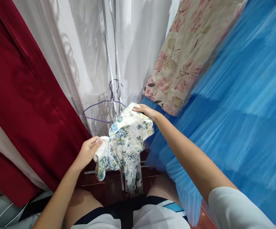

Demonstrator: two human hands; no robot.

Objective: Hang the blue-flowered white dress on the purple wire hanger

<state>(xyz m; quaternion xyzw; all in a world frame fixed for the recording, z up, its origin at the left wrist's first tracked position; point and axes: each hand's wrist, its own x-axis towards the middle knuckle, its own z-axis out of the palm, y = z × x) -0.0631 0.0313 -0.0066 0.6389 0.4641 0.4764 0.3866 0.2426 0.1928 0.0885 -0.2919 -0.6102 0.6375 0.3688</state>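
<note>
A white garment with blue, green and yellow flowers (pixel 128 140) hangs between my two hands, its lower part dangling above the floor. My left hand (pixel 90 149) pinches one edge of it, thumb on top. Farther up and to the right, my right hand (pixel 145 110) grips another edge of the cloth. Just behind the garment is a thin purple clothes hanger (pixel 97 103), its hook up at a white metal frame (pixel 115 63). The cloth covers the hanger's right part, and I cannot tell whether the two touch.
Dark red fabric (pixel 32 79) hangs at the left and sheer white curtains (pixel 85 47) behind. A pink-flowered cloth (pixel 176 63) and a layered blue tulle (pixel 235 121) hang at the right. Beneath lies a dark reddish floor (pixel 99 181). White wire (pixel 3 216) shows at lower left.
</note>
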